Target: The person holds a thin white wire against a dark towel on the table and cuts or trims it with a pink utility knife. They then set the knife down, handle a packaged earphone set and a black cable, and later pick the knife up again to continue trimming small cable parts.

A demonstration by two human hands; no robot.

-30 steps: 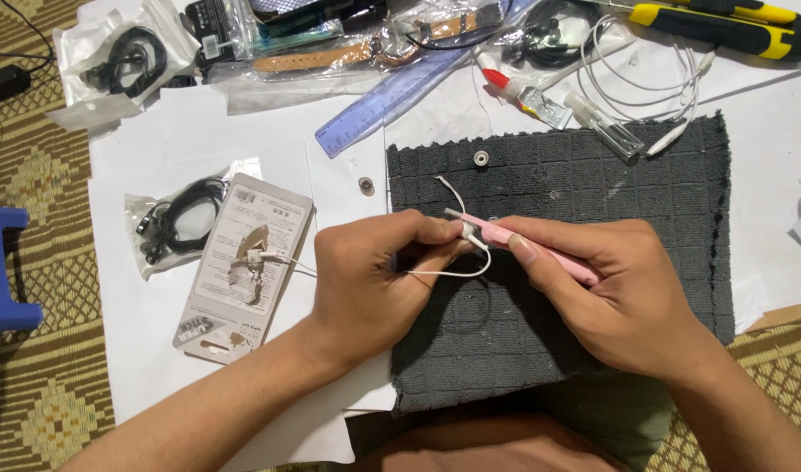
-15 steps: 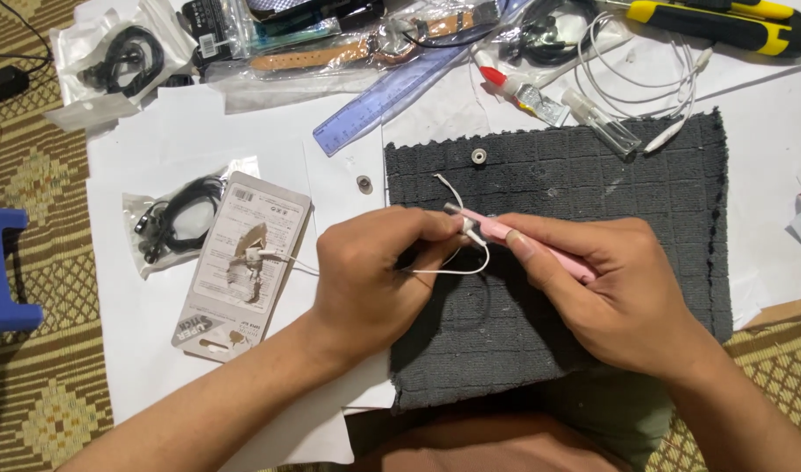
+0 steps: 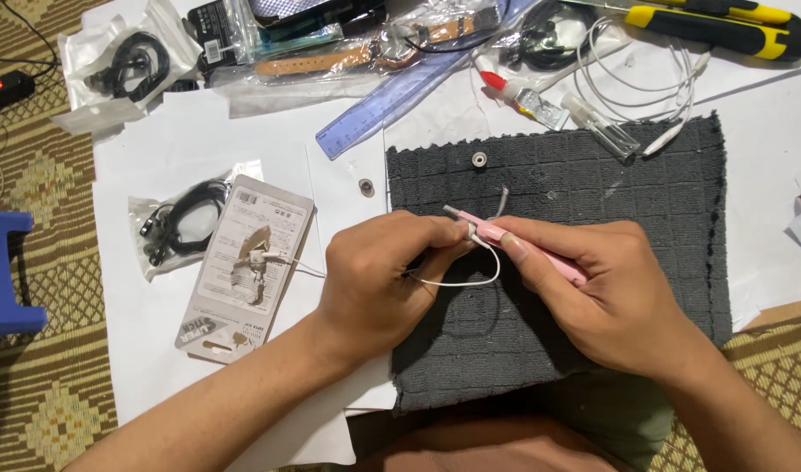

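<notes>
1. The left hand [image 3: 378, 284] fingers pinch a thin white cable [image 3: 470, 278] over the grey cloth [image 3: 592, 183], at 6 o'clock of the clear ruler [image 3: 400, 96].
2. The right hand [image 3: 610, 297] fingers close around a pink tool [image 3: 540, 253].
3. The cable looks light, limp and fragile; holding near its end seems safest.

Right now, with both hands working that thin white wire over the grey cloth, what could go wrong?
The pink tool in the right hand meets the thin white wire right beside the left hand fingertips; a slip might nick the wire or a finger. Two small round metal parts lie loose nearby, one off the grey cloth, and could get knocked away.
</notes>
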